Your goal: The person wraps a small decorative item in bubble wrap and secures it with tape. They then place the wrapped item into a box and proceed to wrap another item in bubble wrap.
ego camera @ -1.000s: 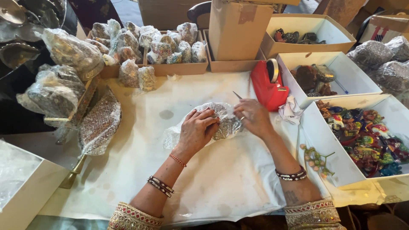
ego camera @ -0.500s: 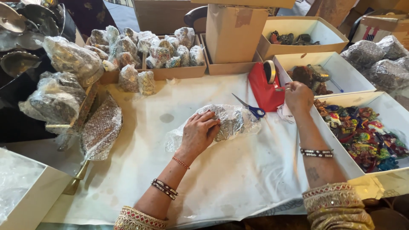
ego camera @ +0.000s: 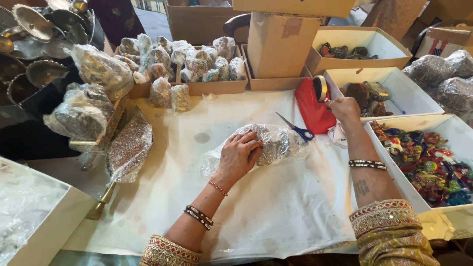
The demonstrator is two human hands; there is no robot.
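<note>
Head view: a person works at a table [ego camera: 276, 212] covered with white paper.
Left hand [ego camera: 240, 155]: fingers spread, pressing flat on the plastic-wrapped bundle [ego camera: 268, 145].
Bundle: lies mid-table, nearer the far edge.
Right hand [ego camera: 345, 108]: fingertips pinched at the roll on the red tape dispenser [ego camera: 313, 106], near the far right edge.
Scissors [ego camera: 295, 128]: blue-handled, between bundle and dispenser.
Right edge: white box [ego camera: 394, 167] of colourful trinkets.

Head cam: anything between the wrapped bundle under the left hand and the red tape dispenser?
Yes: blue-handled scissors lie on the white paper between the wrapped bundle and the red tape dispenser, in the head view.
</note>
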